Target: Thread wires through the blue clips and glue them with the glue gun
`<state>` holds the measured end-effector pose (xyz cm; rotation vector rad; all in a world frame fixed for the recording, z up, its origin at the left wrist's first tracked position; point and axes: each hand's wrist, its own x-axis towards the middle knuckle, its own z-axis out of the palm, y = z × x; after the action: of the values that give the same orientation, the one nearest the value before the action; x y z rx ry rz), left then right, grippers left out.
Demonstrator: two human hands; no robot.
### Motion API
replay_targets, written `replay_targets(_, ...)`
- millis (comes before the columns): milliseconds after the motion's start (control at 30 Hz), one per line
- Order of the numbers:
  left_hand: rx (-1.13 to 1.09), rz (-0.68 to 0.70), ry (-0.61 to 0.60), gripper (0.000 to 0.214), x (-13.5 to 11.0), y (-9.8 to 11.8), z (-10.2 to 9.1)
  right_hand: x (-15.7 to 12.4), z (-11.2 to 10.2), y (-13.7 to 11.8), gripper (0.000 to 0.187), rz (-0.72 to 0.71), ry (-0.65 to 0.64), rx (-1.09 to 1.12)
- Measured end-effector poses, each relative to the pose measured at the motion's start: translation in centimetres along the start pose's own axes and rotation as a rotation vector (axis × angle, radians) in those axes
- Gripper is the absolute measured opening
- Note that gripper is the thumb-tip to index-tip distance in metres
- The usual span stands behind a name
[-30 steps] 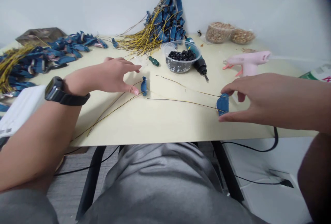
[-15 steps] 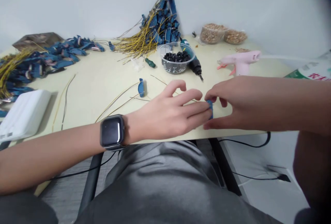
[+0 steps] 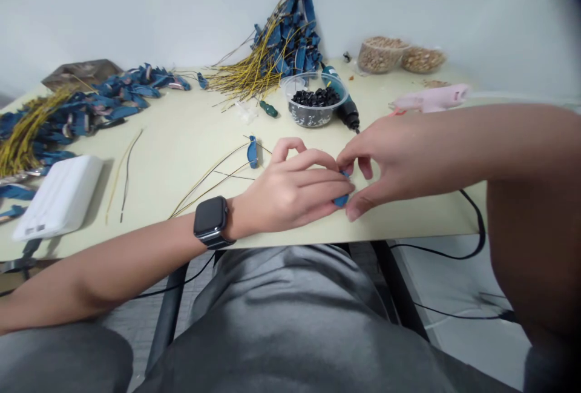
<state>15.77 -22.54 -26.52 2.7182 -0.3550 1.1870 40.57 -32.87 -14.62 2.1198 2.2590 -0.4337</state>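
so: gold wires (image 3: 213, 184) and a second blue piece (image 3: 252, 152) lie on the worktop (image 3: 181, 132), at 10 o'clock from the hands. left hand (image 3: 290, 190) has come across, its narrow grip closing on the small blue piece (image 3: 341, 201), which sits near the worktop's front edge. right hand (image 3: 394, 160) pinches that same piece from 3 o'clock, grip narrow.

1 head-worn camera, facing forward and down
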Motion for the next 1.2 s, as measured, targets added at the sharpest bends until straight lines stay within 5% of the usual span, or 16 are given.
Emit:
replay_targets(100,-0.042,-0.216,-0.017,0.031,-0.1,-0.3,-0.4,-0.1,-1.0,0.2,0.067,-0.064,-0.134,0.014)
replay_targets(233,-0.107,-0.409,-0.006,0.052,0.2,-0.4,-0.9,0.1,-0.4,0.7,0.063,-0.136,-0.045,0.188)
replay_targets(433,-0.274,-0.374,0.241,0.029,0.0,-1.3,-0.3,2.1,2.5,2.4,0.050,-0.342,0.052,0.400)
replay_targets(600,-0.320,-0.406,0.288,0.035,-0.3,-2.0,-0.1,2.4,2.9,3.1,0.044,-0.407,0.114,0.463)
replay_targets(933,-0.279,-0.471,0.263,0.047,0.4,-2.1,-0.6,2.6,3.9,2.7,0.025,-0.488,0.295,0.540)
replay_targets(1200,-0.440,-0.625,0.106,0.072,2.1,-3.3,-4.5,3.0,4.7,2.7,0.024,-0.502,0.388,0.497)
